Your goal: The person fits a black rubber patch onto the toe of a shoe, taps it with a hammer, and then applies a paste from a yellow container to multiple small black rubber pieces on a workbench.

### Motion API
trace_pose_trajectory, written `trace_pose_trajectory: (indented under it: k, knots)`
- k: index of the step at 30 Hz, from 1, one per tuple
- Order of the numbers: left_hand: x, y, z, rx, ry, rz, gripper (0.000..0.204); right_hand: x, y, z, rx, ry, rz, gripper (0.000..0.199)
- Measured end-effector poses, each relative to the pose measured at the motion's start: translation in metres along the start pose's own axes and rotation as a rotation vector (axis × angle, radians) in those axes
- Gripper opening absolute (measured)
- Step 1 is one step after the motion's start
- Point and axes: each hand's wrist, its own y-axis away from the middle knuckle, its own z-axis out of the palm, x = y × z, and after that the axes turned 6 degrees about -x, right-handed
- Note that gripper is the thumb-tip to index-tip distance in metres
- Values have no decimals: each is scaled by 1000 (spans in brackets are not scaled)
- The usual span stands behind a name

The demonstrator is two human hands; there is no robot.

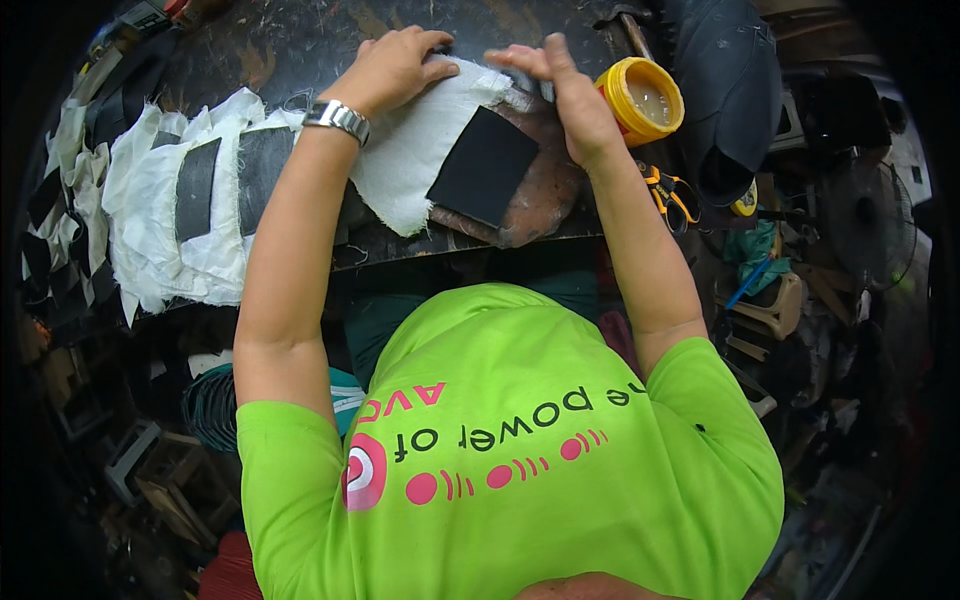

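A white frayed cloth [400, 165] lies on a brown, stained, rounded board [545, 195] near the table's front edge. Overlapping the cloth's right side is a black, roughly square piece of sheet material [485, 165]. My left hand [400, 68] rests on the cloth's far edge, fingers spread and thumb apart. Beyond the far right corner of that cloth, my right hand [580, 100] has its thumb raised and fingers pointing left. Something greyish shows blurred under those fingers; its kind is unclear. An open yellow jar [642, 100] of pale, glossy stuff stands just right of this hand.
White cloths with dark patches [190, 205] lie layered at left, beside black and white scraps [70, 210]. Orange-and-black scissors [668, 195] lie below the jar. A large black roll [720, 90] flanks the right side. A dark fan [865, 215] stands farther right.
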Motion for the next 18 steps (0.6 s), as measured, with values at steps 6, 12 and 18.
trace_pose_trajectory:
  k: [6, 12, 18]
  knots:
    - [-13, -9, -2, -17, 276, 37, 35, -26, 27, -9, 63, -215, -198, 78]
    - [-12, 3, 2, 98, 165, 107, 24, -47, 57, 4, -12, 50, -296, 72]
    - [5, 2, -20, 15, 253, 97, 23, -42, 66, 26, -59, 48, -394, 40]
